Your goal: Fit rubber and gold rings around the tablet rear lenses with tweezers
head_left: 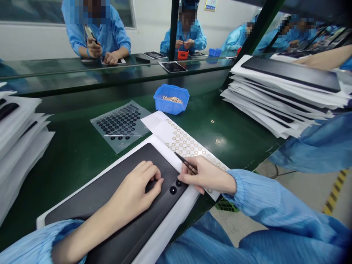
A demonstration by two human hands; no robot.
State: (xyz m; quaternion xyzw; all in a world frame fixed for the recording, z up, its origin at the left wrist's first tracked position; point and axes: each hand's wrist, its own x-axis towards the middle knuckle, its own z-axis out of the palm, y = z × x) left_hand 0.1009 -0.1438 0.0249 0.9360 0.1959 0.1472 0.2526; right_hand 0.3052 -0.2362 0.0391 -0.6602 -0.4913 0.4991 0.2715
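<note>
A flat black panel (121, 234) lies on white sheeting in front of me, with two round black rings (173, 190) near its right end. My left hand (140, 183) rests on the panel, fingers curled in and thumb near the fingertips; whether anything is between them is hidden. Dark tweezers (183, 160) are held in my right hand (202, 174), their tips pointing up and left, away from the panel. The right thumb and fingertips are close to the second ring, partly covering it. Under my right hand lies a white sheet of small pale rings (184, 141).
A clear sheet of black rings (118, 124) and a blue bin (171, 104) of small pale pieces lie beyond the panel. Stacks of sheeted panels stand left (22, 135) and right (275, 99). Two loose pale rings (217, 141) lie right. Co-workers sit across the bench.
</note>
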